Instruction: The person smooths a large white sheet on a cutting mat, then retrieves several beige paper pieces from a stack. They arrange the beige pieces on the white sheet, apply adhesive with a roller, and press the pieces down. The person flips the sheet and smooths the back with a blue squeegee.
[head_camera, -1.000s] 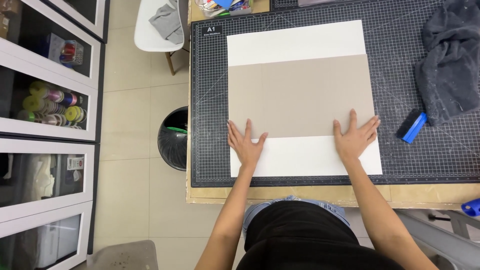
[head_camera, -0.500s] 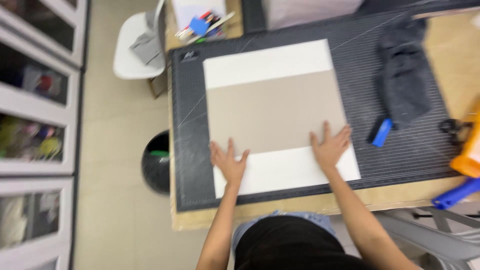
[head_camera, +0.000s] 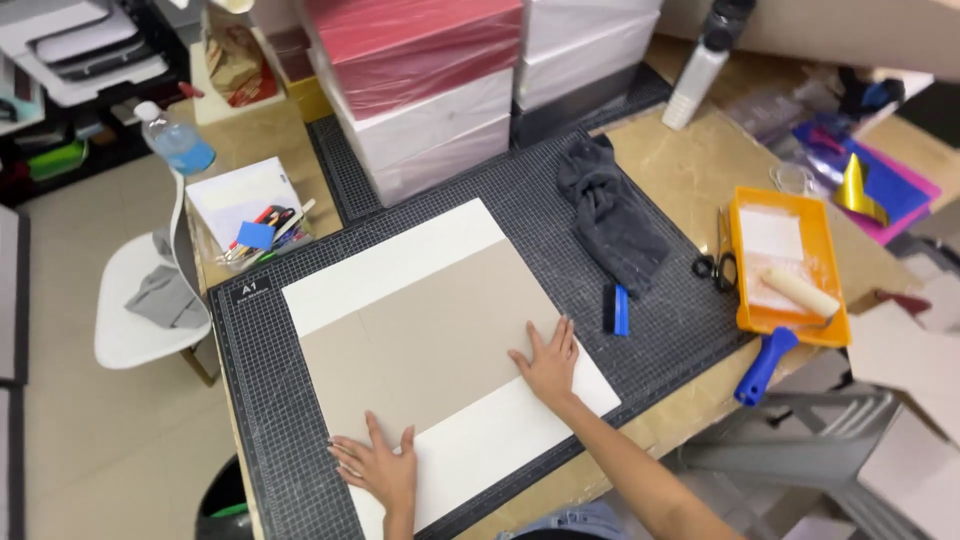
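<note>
Both hands, left hand (head_camera: 378, 464) and right hand (head_camera: 548, 362), press flat with fingers spread, gripping nothing, on the board (head_camera: 430, 335) at the cutting mat's (head_camera: 270, 420) centre (seemingly stiff, light; best lifted by edges).

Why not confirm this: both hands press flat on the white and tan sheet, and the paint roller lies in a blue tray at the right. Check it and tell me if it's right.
Not quite. The head view shows the paint roller lying in an orange tray, not a blue one; only the roller's handle is blue. The rest holds: the left hand and right hand both press flat on the white and tan sheet.
</note>
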